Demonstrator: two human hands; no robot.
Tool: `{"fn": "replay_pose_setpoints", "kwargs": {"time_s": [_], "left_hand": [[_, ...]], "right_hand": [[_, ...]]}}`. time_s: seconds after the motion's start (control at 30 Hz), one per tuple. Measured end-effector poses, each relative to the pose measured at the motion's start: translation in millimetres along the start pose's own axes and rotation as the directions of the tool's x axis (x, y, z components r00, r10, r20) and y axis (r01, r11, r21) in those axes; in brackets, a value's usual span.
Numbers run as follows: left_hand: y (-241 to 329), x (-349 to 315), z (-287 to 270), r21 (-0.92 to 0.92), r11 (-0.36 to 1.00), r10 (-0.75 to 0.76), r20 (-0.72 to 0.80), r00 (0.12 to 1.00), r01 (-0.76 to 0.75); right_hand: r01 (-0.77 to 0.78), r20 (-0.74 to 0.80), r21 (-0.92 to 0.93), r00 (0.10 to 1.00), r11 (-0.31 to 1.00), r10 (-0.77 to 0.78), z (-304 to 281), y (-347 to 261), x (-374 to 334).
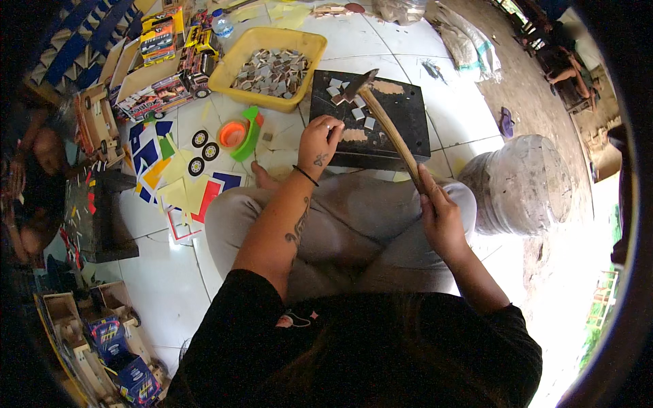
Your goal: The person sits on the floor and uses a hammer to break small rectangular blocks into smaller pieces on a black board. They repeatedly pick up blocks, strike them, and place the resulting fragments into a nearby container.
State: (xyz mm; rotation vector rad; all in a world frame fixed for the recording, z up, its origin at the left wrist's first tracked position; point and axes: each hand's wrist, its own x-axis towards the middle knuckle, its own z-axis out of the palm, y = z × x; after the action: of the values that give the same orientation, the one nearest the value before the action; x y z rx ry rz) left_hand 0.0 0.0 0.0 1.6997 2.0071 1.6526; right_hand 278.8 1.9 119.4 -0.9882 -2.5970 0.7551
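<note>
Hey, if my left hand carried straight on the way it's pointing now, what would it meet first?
Probably the small, pale square pieces lying on the black, flat-topped block, just ahead of your left hand; its height above the block is unclear, so it might pass over them.

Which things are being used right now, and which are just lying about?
Seem to be in use:
- hammer, in the right hand
- black block
- small square pieces
- probably the yellow basin

Seem just lying about:
- purple sandal
- plastic bottle
- pale sack
</note>
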Motion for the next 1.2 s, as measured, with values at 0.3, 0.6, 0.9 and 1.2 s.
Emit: {"fn": "replay_pose_setpoints", "kwargs": {"time_s": [0.3,0.6,0.9,1.2], "left_hand": [[-2.8,2.3,4.2,-0.033,0.999,0.01,-0.053,0.999,-0.012],[-4.6,18.8,-12.2,-0.154,0.913,-0.399,-0.151,0.904,0.377],[-65.1,53.0,-34.4,-0.903,0.319,-0.671,-0.001,0.741,0.288],[-45.2,31.3,-2.3,-0.193,0.873,-0.478,-0.155,0.864,0.449]], "right_hand": [[0.006,-0.23,0.003,0.973,1.0,-0.005,-19.9,45.3,43.2],[-0.271,-0.143,-0.172,0.958,0.947,0.248,-7.1,124.9,104.3],[-0.175,-0.107,-0.113,0.981,0.978,0.163,-3.5,136.6,104.5],[-0.154,-0.044,0.106,0.986,0.982,0.159,4.4,156.7,113.2]]}}
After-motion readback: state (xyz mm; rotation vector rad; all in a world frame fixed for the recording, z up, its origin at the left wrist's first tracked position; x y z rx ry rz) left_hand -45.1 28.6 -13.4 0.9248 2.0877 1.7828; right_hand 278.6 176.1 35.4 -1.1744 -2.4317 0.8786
